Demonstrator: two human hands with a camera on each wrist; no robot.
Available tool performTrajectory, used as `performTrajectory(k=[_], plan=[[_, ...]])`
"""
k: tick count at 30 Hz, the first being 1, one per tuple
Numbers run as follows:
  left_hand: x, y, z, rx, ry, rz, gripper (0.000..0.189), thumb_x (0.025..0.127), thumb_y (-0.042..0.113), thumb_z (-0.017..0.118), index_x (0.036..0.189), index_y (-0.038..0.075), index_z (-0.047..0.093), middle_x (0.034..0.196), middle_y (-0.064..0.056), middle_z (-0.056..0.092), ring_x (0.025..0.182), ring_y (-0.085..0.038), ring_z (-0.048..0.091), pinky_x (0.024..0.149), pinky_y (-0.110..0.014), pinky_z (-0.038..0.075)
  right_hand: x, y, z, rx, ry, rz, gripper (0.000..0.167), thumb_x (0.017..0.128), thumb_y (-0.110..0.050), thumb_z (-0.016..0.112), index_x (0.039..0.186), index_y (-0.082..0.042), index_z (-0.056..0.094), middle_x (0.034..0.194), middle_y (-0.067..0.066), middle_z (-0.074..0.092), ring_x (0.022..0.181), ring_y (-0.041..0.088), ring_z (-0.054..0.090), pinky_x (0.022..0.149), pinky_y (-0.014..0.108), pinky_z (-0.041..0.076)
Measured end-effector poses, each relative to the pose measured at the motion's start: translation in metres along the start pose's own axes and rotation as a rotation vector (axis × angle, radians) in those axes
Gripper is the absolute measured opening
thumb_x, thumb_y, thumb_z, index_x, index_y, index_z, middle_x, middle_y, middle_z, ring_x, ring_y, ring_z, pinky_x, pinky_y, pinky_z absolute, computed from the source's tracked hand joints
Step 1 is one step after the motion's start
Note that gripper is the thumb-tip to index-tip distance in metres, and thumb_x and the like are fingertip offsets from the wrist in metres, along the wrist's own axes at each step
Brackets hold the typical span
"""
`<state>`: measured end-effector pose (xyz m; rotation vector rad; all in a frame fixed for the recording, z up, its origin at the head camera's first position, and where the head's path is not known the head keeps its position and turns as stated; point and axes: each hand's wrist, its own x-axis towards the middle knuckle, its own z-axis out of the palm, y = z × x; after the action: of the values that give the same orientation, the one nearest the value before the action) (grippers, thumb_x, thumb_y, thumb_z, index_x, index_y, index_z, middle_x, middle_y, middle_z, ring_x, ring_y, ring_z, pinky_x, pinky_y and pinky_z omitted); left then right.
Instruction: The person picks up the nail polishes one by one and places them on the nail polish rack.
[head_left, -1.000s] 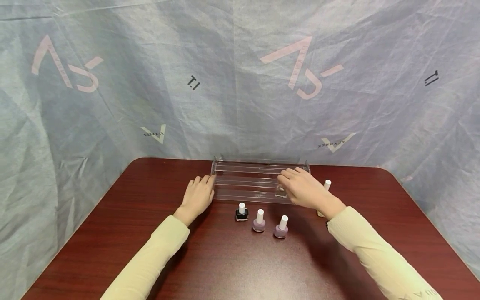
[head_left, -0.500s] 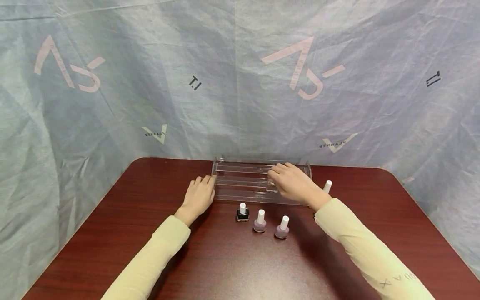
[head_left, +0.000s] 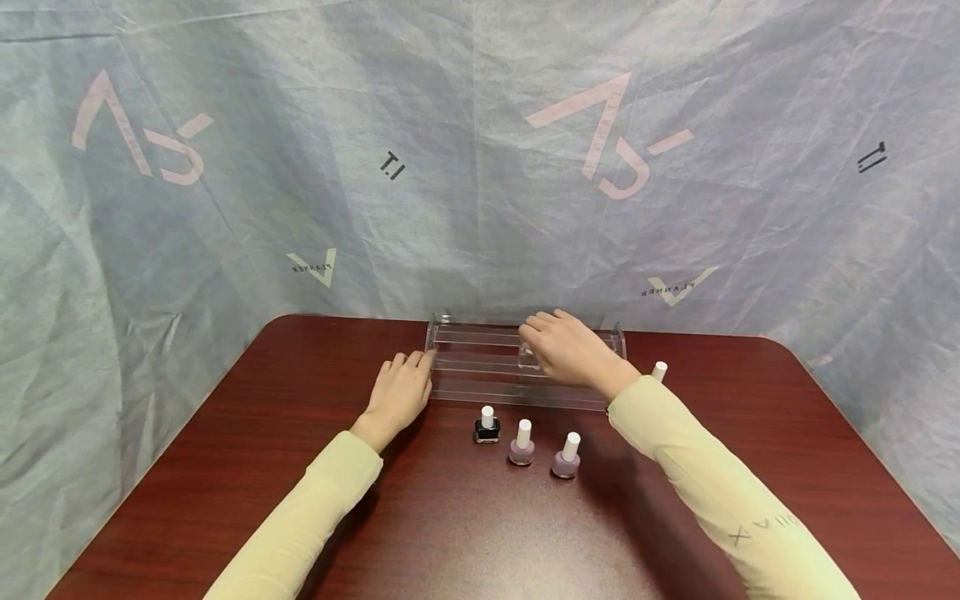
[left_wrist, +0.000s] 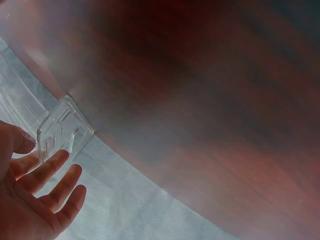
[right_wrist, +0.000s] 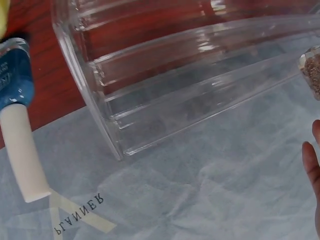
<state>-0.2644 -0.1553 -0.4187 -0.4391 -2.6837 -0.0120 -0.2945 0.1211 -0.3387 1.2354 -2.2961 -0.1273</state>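
A clear stepped acrylic rack stands at the back of the table. My left hand is at its left end; in the left wrist view the thumb and index finger pinch the edge of the clear end panel, the other fingers spread loosely. My right hand holds a nail polish bottle over the rack's upper steps. In the right wrist view that bottle's brown glittery body shows at the right edge, its cap hidden. Whether it touches a step I cannot tell.
In front of the rack stand a black nail polish and two mauve ones, one nearer the middle, one further right. A blue, white-capped bottle stands right of the rack, with something yellow beside it. A grey cloth hangs behind.
My right hand has carried the nail polish bottle leftward and further back, from the rack's lower steps to the upper ones. The left hand stays at the rack's left end.
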Motion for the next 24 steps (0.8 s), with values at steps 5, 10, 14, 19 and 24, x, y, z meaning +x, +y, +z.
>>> performTrajectory(k=[5,10,14,19,24], plan=[[0.001,-0.001,0.003,-0.003,0.018,0.001,0.040,0.086,0.015,0.054,0.126,0.008,0.052,0.113,-0.009,0.061,0.098,-0.031,0.056,0.077,-0.042,0.045,0.008,0.004,0.001,-0.004,-0.004,0.012,0.008,0.089,-0.012,0.051,0.082,-0.011,0.055,0.077,0.001,0.055,0.077,0.019,0.054,0.065,0.032,0.040],[0.001,-0.001,0.003,-0.004,0.009,-0.006,0.041,0.086,0.015,0.054,0.126,0.008,0.052,0.114,-0.008,0.061,0.098,-0.031,0.056,0.077,-0.042,0.045,0.016,0.006,0.001,0.014,-0.018,0.025,0.010,0.090,-0.012,0.050,0.081,-0.012,0.055,0.076,0.000,0.055,0.076,0.018,0.053,0.065,0.031,0.038],[0.001,-0.001,0.002,-0.004,-0.010,-0.012,0.040,0.087,0.016,0.053,0.127,0.009,0.051,0.115,-0.008,0.060,0.100,-0.031,0.055,0.079,-0.042,0.045,0.022,0.007,0.002,0.017,-0.034,0.032,0.012,0.091,-0.013,0.048,0.081,-0.012,0.055,0.076,0.001,0.055,0.076,0.018,0.053,0.066,0.032,0.039],[0.000,-0.001,0.002,-0.006,-0.005,-0.009,0.040,0.087,0.015,0.054,0.127,0.008,0.051,0.115,-0.009,0.060,0.099,-0.031,0.055,0.078,-0.043,0.045,0.032,0.008,0.004,0.012,-0.036,0.041,0.013,0.092,-0.015,0.047,0.080,-0.012,0.053,0.076,0.000,0.054,0.076,0.018,0.052,0.067,0.032,0.039],[0.000,0.000,0.003,-0.004,0.003,-0.005,0.040,0.086,0.015,0.055,0.126,0.008,0.052,0.114,-0.009,0.060,0.098,-0.031,0.055,0.078,-0.042,0.045,0.041,0.009,0.005,0.005,-0.030,0.038,0.012,0.091,-0.013,0.047,0.082,-0.012,0.054,0.076,0.000,0.055,0.076,0.018,0.052,0.067,0.031,0.039]])
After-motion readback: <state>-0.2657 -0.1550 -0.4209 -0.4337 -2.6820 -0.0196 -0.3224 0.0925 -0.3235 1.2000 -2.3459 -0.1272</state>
